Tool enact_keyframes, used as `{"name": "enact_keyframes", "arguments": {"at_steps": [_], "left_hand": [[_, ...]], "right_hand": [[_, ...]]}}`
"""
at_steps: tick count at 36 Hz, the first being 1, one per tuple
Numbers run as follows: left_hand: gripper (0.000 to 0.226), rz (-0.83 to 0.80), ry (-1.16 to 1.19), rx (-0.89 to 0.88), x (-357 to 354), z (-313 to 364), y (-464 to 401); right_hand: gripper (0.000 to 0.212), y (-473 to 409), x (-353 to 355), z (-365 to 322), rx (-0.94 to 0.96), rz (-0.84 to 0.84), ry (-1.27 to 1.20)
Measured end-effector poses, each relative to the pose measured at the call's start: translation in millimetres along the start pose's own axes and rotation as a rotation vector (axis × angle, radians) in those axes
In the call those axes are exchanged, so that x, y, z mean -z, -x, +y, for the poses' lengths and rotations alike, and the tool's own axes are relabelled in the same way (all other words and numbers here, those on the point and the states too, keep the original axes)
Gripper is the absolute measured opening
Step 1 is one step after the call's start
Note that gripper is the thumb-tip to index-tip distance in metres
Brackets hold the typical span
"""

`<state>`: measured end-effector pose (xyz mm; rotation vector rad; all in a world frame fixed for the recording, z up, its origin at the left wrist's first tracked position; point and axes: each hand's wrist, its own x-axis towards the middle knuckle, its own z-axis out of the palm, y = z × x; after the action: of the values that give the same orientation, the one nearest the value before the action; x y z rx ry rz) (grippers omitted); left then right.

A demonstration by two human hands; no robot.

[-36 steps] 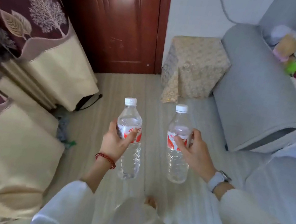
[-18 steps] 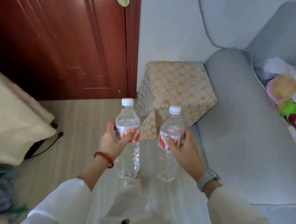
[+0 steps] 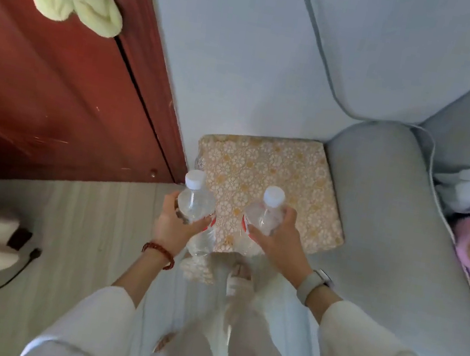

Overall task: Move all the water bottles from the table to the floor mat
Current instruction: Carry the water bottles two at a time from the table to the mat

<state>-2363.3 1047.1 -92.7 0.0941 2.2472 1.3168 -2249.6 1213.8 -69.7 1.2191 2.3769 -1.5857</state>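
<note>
Clear bottles (image 3: pixel 196 202) in both hands (image 3: pixel 172 223), above cloth-covered stool's (image 3: pixel 299 169) near edge.

A water bottle (image 3: pixel 196 202) in each hand (image 3: pixel 174 223).

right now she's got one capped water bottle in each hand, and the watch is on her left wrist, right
Not quite: in the head view the watch is on the right wrist. The left wrist wears a red bead bracelet. Each hand does hold one capped bottle.
</note>
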Motion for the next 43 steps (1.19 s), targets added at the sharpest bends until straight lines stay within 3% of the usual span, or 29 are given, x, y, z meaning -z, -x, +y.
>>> {"name": "enact_keyframes", "arguments": {"at_steps": [12, 18, 25, 31, 35, 43], "left_hand": [[0.073, -0.005, -0.075, -0.117, -65.9, 34.0, -183.0], [0.073, 0.008, -0.170, -0.220, -72.3, 44.9, -235.8], [0.075, 0.037, -0.119, -0.193, -70.4, 47.4, -251.7], [0.073, 0.022, -0.034, -0.164, -65.3, 52.2, -254.6], [0.070, 0.028, -0.038, -0.169, -65.4, 51.7, -256.6], [0.066, 0.026, -0.085, -0.205, -63.3, 52.1, -257.8]], "right_hand": [[0.070, -204.8, -5.2, -13.0, 0.090, 0.085, 0.068], [0.066, -260.9, -22.1, -25.4, 0.110, 0.130, -0.056], [0.065, -280.2, -37.7, -21.7, 0.122, 0.094, -0.096], [0.086, -283.3, -38.7, -18.8, 0.159, 0.022, -0.064], [0.078, -282.6, -33.3, -17.9, 0.138, -0.047, -0.096], [0.072, -287.9, -48.2, -30.2, 0.128, 0.075, -0.145]]}}
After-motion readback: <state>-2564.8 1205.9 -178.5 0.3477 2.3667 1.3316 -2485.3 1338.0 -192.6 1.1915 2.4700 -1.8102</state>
